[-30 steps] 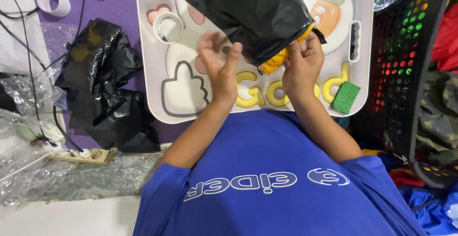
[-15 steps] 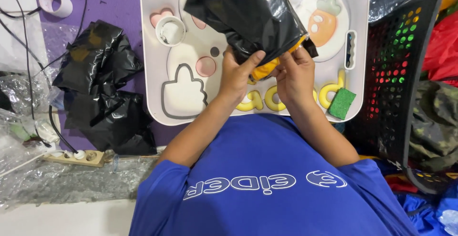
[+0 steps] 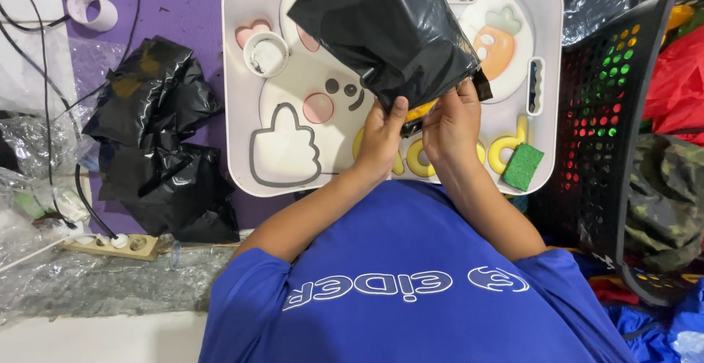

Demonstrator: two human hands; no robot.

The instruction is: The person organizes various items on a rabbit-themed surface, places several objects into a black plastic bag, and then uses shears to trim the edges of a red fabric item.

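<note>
Black plastic bag (image 3: 389, 29) held up over white tray table (image 3: 242, 165), both hands gripping its lower open end. Left hand (image 3: 383, 139) fingers curled and clamped on bag's edge, thumb up against the plastic. Right hand (image 3: 453, 125) likewise closed on the edge just beside the left, fingers wrapped together round the plastic. Yellow item (image 3: 421, 108) peeks out of bag mouth between the two hands, mostly hidden, kind cannot tell. Bag glossy, crumpled, tilted, covers upper middle of tray. Tray printed with rabbit shape, carrot picture (image 3: 496, 44) at right, yellow letters near front edge. Small white cup (image 3: 266, 53) sits on tray upper left, well apart from hands. Green sponge (image 3: 523, 166) on tray's front right corner, near right forearm. Pile of black bags (image 3: 158, 150) on purple mat left of tray. Black perforated basket (image 3: 623, 114) at right, beside tray. Power strip (image 3: 110, 244) on floor lower left. Person wears blue shirt.
</note>
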